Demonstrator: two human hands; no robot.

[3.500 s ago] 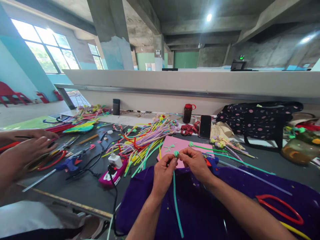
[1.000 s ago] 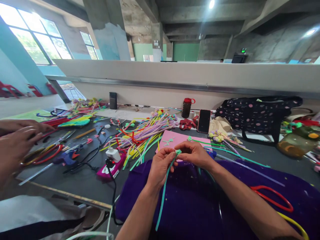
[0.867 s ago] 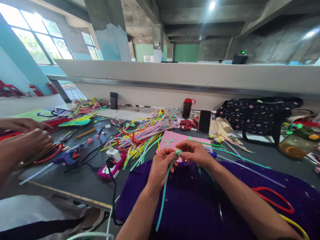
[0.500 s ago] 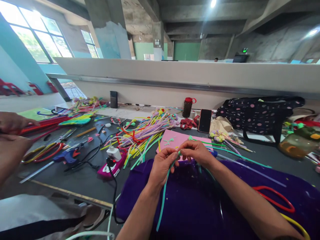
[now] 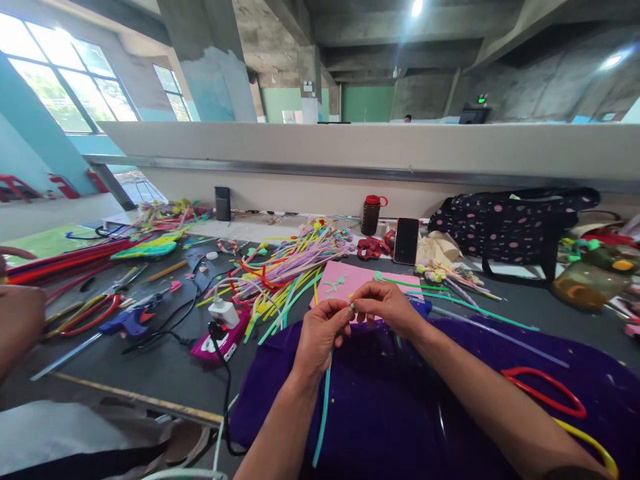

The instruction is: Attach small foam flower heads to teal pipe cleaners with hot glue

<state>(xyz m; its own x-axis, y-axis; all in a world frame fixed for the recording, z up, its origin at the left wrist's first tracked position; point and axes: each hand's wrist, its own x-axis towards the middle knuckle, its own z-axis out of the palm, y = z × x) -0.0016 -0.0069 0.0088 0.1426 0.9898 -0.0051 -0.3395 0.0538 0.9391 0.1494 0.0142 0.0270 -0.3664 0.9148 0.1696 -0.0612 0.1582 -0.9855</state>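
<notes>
My left hand (image 5: 320, 337) is closed in a pinch around a mint-green pipe cleaner (image 5: 324, 417), whose long end hangs down over the dark purple cloth (image 5: 280, 387) on my lap. Fingertips of my right hand (image 5: 393, 308) meet the left ones at the pipe cleaner's upper end, where a small green bit shows between them. The exact shape of that end is hidden by my fingers. Just beyond the hands lies a pink sheet (image 5: 330, 273) with small green twisted pieces (image 5: 336, 284) on it. More green pipe cleaners (image 5: 485, 312) stretch to the right.
A heap of colourful pipe cleaners (image 5: 295, 260), a magenta power strip (image 5: 237, 337), a blue glue gun (image 5: 127, 323) and scissors (image 5: 100, 313) cover the left. Behind stand a bottle (image 5: 371, 219), phone (image 5: 406, 241) and patterned bag (image 5: 510, 230). A co-worker's hand (image 5: 17, 327) is far left.
The view has shifted slightly. My hands stay together, still pinching the green pipe cleaner, with small finger movements. At far left, the co-worker's hands have moved outward.
</notes>
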